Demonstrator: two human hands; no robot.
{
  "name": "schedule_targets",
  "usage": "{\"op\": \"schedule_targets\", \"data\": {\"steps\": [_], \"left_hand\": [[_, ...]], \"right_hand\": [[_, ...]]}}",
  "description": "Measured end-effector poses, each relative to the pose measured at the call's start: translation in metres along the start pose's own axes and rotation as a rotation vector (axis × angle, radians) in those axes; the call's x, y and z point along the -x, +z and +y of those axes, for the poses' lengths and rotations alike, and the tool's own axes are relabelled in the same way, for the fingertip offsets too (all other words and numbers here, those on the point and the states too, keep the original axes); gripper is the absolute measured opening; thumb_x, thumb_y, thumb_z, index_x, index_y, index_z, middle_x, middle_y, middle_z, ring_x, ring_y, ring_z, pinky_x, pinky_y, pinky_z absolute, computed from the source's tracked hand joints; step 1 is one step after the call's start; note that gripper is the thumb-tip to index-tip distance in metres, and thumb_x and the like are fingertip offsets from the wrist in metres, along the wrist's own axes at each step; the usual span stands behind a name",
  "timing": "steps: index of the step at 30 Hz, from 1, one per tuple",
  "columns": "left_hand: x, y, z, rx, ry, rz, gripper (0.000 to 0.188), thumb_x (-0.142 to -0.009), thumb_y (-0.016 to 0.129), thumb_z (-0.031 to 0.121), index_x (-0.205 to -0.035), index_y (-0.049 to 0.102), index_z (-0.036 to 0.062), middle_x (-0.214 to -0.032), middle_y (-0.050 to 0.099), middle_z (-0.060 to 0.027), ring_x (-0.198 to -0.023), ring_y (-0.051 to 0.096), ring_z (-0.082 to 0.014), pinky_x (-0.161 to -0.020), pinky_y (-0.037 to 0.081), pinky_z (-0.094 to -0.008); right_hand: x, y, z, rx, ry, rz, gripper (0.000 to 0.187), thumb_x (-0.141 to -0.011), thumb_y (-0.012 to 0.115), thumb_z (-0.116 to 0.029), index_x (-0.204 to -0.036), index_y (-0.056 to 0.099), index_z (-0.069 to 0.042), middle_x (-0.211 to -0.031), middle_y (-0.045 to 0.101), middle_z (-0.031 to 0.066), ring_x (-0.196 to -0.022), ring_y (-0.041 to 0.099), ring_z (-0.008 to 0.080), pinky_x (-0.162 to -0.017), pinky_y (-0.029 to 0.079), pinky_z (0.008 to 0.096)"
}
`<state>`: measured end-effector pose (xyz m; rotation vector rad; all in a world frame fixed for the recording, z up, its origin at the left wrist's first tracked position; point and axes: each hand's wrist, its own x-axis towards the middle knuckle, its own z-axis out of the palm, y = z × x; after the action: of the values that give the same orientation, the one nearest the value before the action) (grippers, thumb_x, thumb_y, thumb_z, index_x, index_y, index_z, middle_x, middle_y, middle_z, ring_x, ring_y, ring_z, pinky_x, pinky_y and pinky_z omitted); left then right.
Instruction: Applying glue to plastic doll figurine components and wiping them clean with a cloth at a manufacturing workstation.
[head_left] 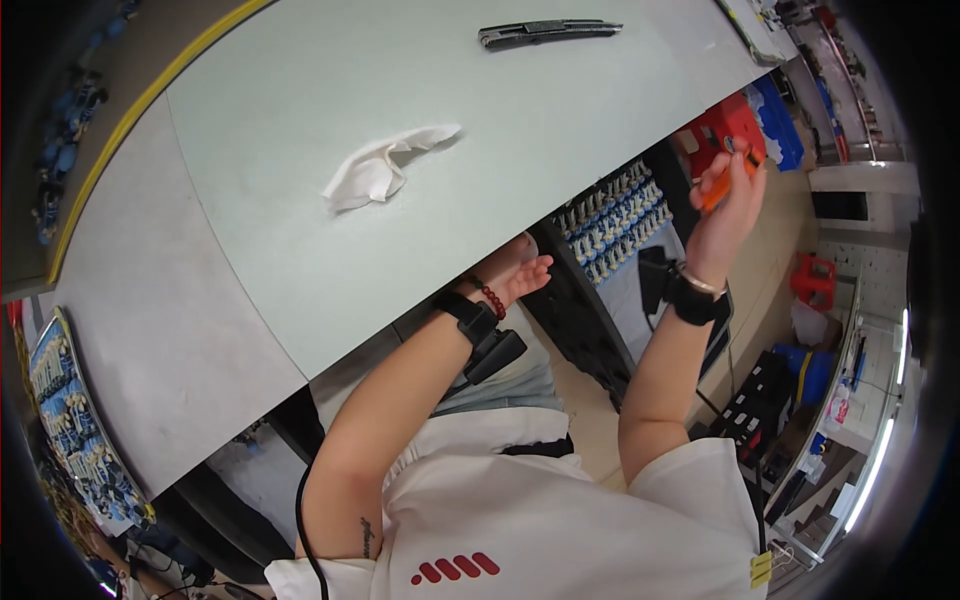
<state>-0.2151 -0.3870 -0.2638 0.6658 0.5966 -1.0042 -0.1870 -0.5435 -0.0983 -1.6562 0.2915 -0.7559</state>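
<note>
My right hand point(728, 205) is raised off the right side of the table, its fingers closed round a slim orange-and-black tool point(716, 192); its exact kind is hard to make out. Down at the table's near edge, my left hand point(515, 275) has its palm turned up and its fingers loosely apart, with nothing visible in them. A crumpled white cloth or tissue point(385, 172) lies on the pale table point(270, 210). Farther back on the table is a black utility knife point(550, 33).
Right of the table stands a dark crate point(585, 320) with rows of small blue-and-white parts point(615, 220). Red point(725, 125) and blue bins point(778, 120) are behind my right hand. At far left is a tray of similar parts point(80, 420). A red stool point(813, 280) stands at right.
</note>
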Motion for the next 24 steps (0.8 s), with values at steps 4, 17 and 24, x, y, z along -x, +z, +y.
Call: {"op": "schedule_targets", "data": {"steps": [4, 17, 24], "left_hand": [[0.001, -0.003, -0.003, 0.029, -0.003, -0.039, 0.023, -0.081, 0.046, 0.028, -0.088, 0.042, 0.0063, -0.086, 0.054, -0.0149, -0.067, 0.052, -0.0171, -0.065, 0.046, -0.0315], [0.008, 0.0, -0.005, -0.188, 0.071, -0.037, 0.039, -0.081, 0.041, 0.039, -0.103, 0.038, 0.0065, -0.082, 0.054, -0.0091, -0.063, 0.052, -0.014, -0.058, 0.049, -0.0308], [0.052, 0.038, -0.02, -0.385, 0.334, -0.134, 0.03, -0.084, 0.037, 0.029, -0.097, 0.041, 0.0017, -0.073, 0.051, -0.0078, -0.057, 0.053, -0.0115, -0.047, 0.048, -0.0253]], "right_hand": [[-0.044, 0.019, -0.012, 0.245, -0.159, -0.104, 0.029, -0.078, 0.046, -0.014, -0.105, 0.043, -0.002, -0.075, 0.048, 0.0038, -0.057, 0.044, 0.0081, -0.047, 0.036, 0.0194], [-0.03, 0.031, 0.006, 0.08, -0.244, -0.016, 0.027, -0.078, 0.05, -0.007, -0.103, 0.045, 0.0, -0.098, 0.049, 0.0083, -0.09, 0.047, 0.0133, -0.076, 0.039, 0.0241], [0.118, 0.012, 0.04, -0.21, 0.623, -0.143, 0.023, -0.084, 0.038, -0.024, -0.088, 0.047, -0.004, -0.072, 0.046, 0.002, -0.067, 0.044, 0.0098, -0.061, 0.035, 0.021]]}}
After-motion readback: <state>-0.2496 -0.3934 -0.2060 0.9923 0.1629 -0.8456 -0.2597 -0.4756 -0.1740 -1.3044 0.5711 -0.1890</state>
